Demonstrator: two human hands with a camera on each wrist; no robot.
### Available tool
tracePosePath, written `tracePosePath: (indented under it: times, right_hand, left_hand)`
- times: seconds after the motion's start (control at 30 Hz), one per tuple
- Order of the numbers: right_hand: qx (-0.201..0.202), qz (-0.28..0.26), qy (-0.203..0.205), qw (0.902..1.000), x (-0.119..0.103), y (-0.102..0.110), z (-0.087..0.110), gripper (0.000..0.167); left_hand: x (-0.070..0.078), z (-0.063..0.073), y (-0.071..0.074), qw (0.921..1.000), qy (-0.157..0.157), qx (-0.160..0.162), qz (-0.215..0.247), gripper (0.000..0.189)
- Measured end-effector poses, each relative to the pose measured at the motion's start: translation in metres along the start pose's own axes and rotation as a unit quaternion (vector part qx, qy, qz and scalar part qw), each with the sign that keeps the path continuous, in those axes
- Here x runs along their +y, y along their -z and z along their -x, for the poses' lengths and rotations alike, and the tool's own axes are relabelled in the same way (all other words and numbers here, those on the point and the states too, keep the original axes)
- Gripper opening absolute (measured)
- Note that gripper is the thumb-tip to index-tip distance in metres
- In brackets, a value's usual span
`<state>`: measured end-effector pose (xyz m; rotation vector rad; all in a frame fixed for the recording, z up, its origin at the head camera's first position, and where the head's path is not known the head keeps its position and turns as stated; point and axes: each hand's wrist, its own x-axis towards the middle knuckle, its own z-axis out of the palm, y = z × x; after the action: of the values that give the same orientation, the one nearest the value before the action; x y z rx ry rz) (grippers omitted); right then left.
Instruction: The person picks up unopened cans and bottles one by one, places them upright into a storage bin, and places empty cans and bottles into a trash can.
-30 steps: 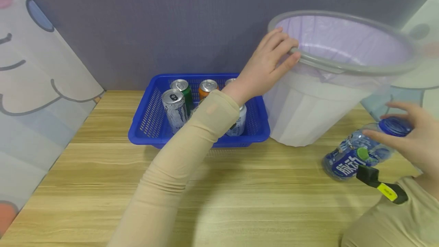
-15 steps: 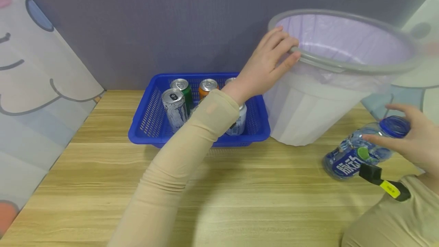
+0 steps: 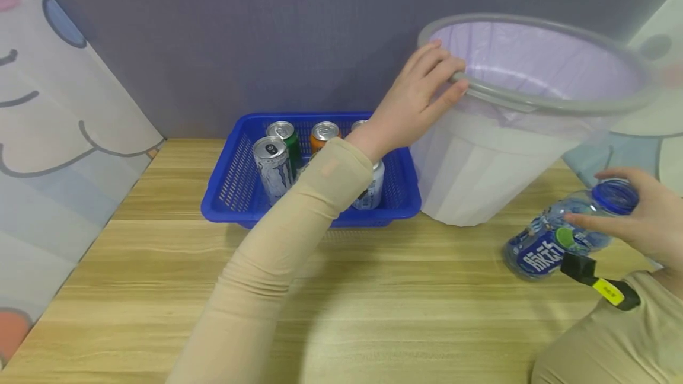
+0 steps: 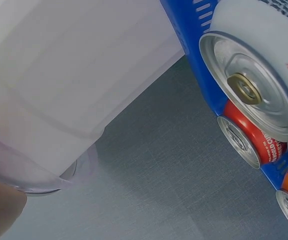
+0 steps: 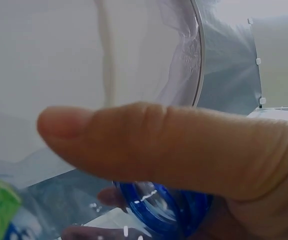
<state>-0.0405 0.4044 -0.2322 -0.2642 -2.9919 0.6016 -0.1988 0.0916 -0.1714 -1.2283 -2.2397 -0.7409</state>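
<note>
In the head view, my left hand (image 3: 418, 99) grips the near-left rim of a white trash bin (image 3: 469, 170) lined with a pale purple bag. At the right, my right hand (image 3: 640, 212) holds a clear plastic drink bottle (image 3: 555, 245) near its blue cap (image 3: 615, 196). The thumb lies across the near side of the neck. In the right wrist view the thumb (image 5: 149, 145) covers part of the bottle, and fingertips show behind the cap (image 5: 159, 210). The bottle stands on the table beside the bin.
A blue plastic basket (image 3: 226, 215) holding several drink cans, including a white-grey can (image 3: 273, 170), stands left of the bin. My left forearm partly hides it. A grey wall (image 3: 267, 34) rises behind the wooden table (image 3: 400, 307).
My right hand's fingers have come down and closed in around the bottle's neck. The left hand stays on the bin's rim, and the bin and basket have not moved.
</note>
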Motion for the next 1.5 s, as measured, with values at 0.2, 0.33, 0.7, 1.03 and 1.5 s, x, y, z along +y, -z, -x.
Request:
tracePosePath:
  times: [0.2, 0.33, 0.7, 1.03, 1.5]
  right_hand:
    - [-0.007, 0.007, -0.003, 0.9999, -0.007, 0.002, 0.001, 0.091]
    - [-0.02, 0.012, -0.004, 0.9997, -0.01, 0.002, 0.002, 0.089]
    - [-0.014, 0.036, -0.002, 0.9993, -0.012, 0.001, -0.002, 0.085]
    - [0.016, 0.032, 0.024, 0.9991, -0.031, -0.001, -0.001, 0.081]
    - [0.069, -0.059, 0.06, 0.994, -0.057, 0.001, 0.011, 0.069]
  left_hand:
    - [0.0, 0.0, 0.0, 1.0, -0.002, 0.0, -0.002, 0.033]
    - [0.0, 0.001, 0.0, 1.0, -0.003, 0.002, -0.001, 0.033]
    - [-0.001, 0.001, -0.001, 1.0, -0.005, 0.001, -0.006, 0.033]
    - [0.0, 0.002, 0.0, 1.0, -0.002, 0.004, 0.0, 0.033]
    - [0.001, 0.002, -0.002, 1.0, -0.005, 0.005, 0.004, 0.032]
